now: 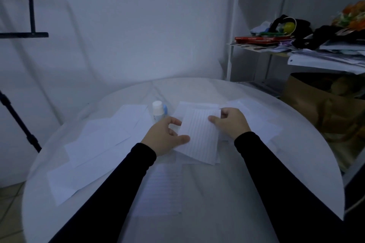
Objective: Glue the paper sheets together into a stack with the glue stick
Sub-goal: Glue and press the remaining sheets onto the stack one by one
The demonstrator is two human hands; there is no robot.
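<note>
Lined paper (199, 134) is held just above the sheets at the middle of the round table (296, 144), pinched at its left edge by the left hand (167, 136) and at its far right corner by the right hand (231, 122). The laying-down step seems to be in hand, with the glue stick (159, 112) stood capped just beyond the left hand and more sheets (98, 144) spread to the left. Next, the edges would need to be squared over the sheet beneath before being pressed flat.
</note>
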